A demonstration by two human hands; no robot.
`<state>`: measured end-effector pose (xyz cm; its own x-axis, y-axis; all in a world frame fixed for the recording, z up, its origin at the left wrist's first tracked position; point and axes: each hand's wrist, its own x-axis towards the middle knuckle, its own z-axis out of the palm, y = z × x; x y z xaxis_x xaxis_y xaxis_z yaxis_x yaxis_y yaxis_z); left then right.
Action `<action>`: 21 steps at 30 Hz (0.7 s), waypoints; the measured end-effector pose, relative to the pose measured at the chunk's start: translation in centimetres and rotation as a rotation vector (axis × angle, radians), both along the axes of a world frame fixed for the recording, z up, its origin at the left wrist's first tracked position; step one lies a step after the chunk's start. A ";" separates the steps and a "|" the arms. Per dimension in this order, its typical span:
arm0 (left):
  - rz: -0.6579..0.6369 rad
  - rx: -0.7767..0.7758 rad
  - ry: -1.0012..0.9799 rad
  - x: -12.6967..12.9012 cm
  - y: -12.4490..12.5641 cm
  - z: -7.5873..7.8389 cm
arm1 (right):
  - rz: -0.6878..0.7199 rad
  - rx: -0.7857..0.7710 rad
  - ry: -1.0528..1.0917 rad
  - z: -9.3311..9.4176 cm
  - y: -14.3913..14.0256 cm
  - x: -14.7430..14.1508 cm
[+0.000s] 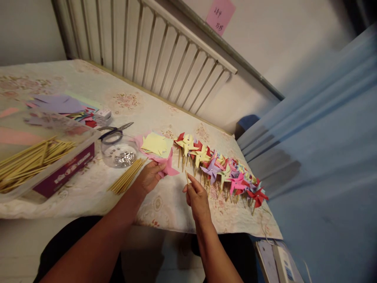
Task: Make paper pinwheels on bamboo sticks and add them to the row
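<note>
Head view: the person sits at a table [88, 192] covered with a pale floral cloth, both forearms extended over its near edge. The left hand [149, 175] is partly closed, thumb and fingers pinching a pink paper piece [168, 166] that lies on the cloth just left of centre. The right hand [196, 195] is closed in a fingertip pinch on a short wooden stick [186, 177], held upright just beside the pink paper and not touching it. A loose bundle of sticks [127, 176] lies on the cloth immediately left of the left hand. Behind the pink paper sits a small stack of yellow paper squares [154, 144]. To the right of both hands, a row of finished pinwheels [224, 167] in yellow, red, purple and pink runs toward the right edge of the table. A clear round dish [119, 151] holding small metallic pieces stands near the stack, with scissors [115, 130] just behind it. A box of sticks [35, 161] occupies the left side. Further coloured paper [60, 104] lies at the far left. A radiator [153, 51] stands against the wall behind the table.
</note>
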<state>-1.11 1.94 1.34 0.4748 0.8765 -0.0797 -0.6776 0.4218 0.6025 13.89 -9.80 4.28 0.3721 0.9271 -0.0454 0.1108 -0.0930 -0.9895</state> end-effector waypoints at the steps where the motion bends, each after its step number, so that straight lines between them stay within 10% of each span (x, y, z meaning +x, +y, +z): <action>1: -0.007 0.010 0.005 0.0 0.0 0.1 | -0.001 0.004 0.000 0.0 -0.1 0.0; 21: -0.010 0.006 -0.060 0.1 0.1 -0.1 | -0.036 -0.041 0.121 0.3 -0.4 -0.5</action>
